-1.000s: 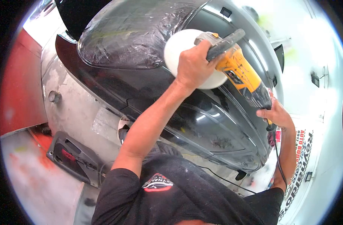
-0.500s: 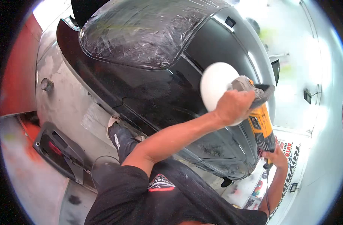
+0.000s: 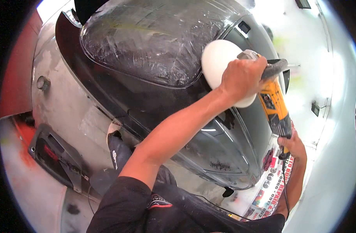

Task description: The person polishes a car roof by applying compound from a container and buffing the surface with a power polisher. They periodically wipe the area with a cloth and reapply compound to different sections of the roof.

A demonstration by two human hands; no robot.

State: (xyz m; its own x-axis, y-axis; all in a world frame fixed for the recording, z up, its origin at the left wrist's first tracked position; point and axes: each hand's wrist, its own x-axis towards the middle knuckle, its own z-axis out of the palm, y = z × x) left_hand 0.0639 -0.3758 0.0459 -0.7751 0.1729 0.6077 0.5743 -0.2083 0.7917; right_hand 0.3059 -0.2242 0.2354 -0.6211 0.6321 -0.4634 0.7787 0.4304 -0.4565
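A yellow and grey power polisher [image 3: 274, 101] with a round white pad [image 3: 218, 64] is held over a black car [image 3: 174, 112]. My left hand [image 3: 244, 75] is closed around the front of the polisher, by its dark loop handle [image 3: 277, 68]. Around the rear end of the body, near the cord, my right hand [image 3: 294, 144] is wrapped. The pad is tilted and overlaps the car panel beside the film-covered window [image 3: 146, 42]; full contact with the surface cannot be made out. Its lower part is partly hidden by my left hand and forearm.
The power cord [image 3: 285, 186] hangs along my right forearm. A dark trim panel [image 3: 59, 159] lies on the floor at left, near a small dark cylinder [image 3: 43, 83]. A printed banner [image 3: 269, 190] is at lower right, and a red panel [image 3: 20, 66] stands at far left.
The polisher and both hands have shifted relative to the car, bringing the pad up toward the film-covered window's edge. The camera view has also moved slightly. Both hands keep their hold.
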